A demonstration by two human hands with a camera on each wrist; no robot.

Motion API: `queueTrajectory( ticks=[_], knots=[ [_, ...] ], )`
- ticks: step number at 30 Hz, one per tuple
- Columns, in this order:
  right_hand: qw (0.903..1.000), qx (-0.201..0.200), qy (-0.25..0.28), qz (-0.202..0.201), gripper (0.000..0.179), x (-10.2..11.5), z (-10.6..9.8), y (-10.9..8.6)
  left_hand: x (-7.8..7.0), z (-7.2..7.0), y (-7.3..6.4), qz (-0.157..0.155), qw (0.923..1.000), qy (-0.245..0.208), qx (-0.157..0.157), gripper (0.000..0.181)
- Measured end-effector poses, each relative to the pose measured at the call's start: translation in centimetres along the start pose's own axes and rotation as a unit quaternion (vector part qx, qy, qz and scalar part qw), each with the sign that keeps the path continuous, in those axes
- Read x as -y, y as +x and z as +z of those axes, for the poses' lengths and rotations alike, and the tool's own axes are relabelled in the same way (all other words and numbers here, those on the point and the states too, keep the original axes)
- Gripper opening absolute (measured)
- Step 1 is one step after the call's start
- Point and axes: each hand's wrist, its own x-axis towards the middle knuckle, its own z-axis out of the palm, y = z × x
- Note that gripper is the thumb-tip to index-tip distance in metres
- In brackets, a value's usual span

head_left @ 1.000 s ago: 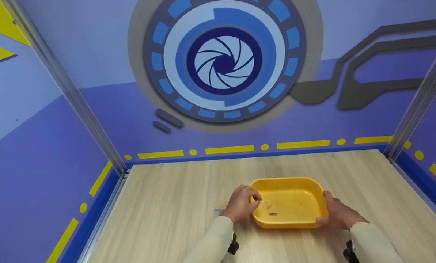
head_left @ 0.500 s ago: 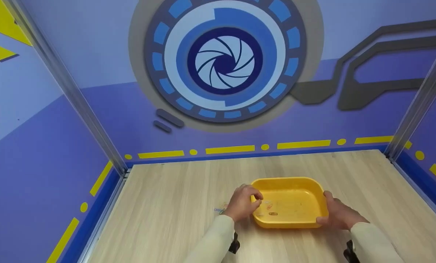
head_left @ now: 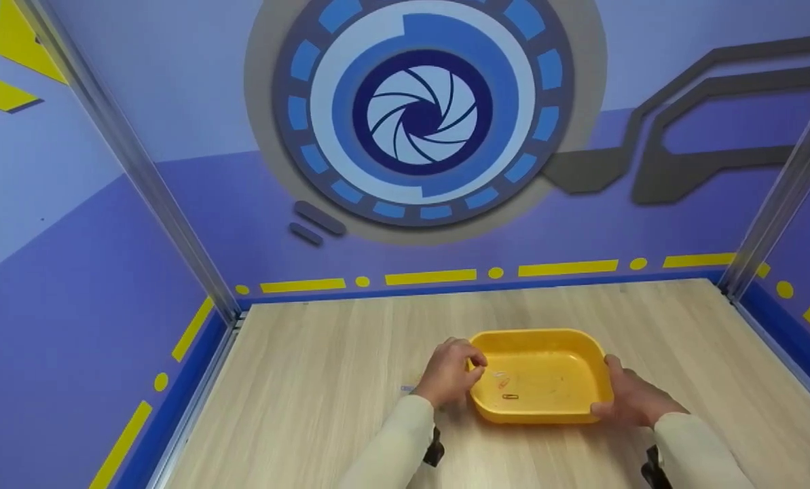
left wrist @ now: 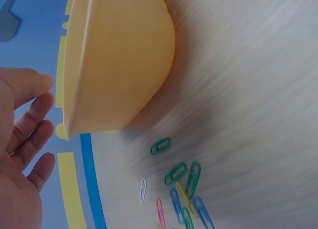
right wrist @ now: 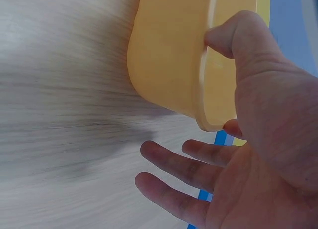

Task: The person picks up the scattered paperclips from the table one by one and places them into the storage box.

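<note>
A shallow yellow plastic tray point(head_left: 540, 414) stands between the two hands. Over its left rim in the head view is my left hand point(head_left: 449, 373), thumb and forefinger close together, fingers loosely bent, nothing seen between them. My right hand point(head_left: 635, 394) holds the tray's right end; the right wrist view has its thumb point(right wrist: 231, 35) on the rim and other fingers spread below. Inside the tray lie a dark paper clip point(head_left: 510, 396), a reddish one point(head_left: 503, 384) and a pale one point(head_left: 500, 374).
Several loose paper clips lie on the wooden table point(head_left: 323, 380) left of the tray: a green clip point(left wrist: 160, 146), a white clip point(left wrist: 143, 190), a pink clip point(left wrist: 160, 211), and blue and yellow ones. Printed blue panels point(head_left: 194, 224) enclose the table's back and sides.
My left hand held a pale paper clip over the tray a second ago; it has let go, and the clip lies inside. The right hand has kept its hold on the tray.
</note>
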Motion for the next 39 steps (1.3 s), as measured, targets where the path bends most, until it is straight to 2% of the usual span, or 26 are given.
queueTrajectory(
  ticks=[6, 12, 18, 26, 33, 39],
  knots=[
    [1.0, 0.001, -0.002, -0.001, 0.111, -0.2, 0.0, 0.1, 0.2, -0.4, 0.1, 0.0, 0.9999, -0.012, 0.0, 0.008],
    [0.9999, 0.006, -0.005, -0.006, 0.113, -0.4, 0.0, 0.1, 1.1, -1.0, 0.1, 0.031, 0.9994, 0.004, -0.014, 0.005],
    [0.9999, 0.007, 0.011, -0.008, 0.112, -0.9, 0.0, 0.0, 1.8, -1.5, -0.2, 0.022, 0.9996, -0.01, -0.016, 0.007],
    [0.9997, -0.008, 0.018, -0.018, 0.107, -1.4, 0.0, -0.3, 2.2, -1.8, -0.4, 0.033, 0.9991, -0.004, -0.027, 0.006],
    [0.9997, -0.004, 0.016, -0.02, 0.108, -0.8, 0.1, -0.2, 3.0, -2.3, -0.5, 0.022, 0.9994, -0.003, -0.027, 0.006],
    [0.9998, 0.0, 0.0, -0.021, 0.106, -0.1, 0.1, 0.0, 3.8, -2.8, -0.7, 0.048, 0.9979, 0.007, -0.042, 0.007]
  ],
)
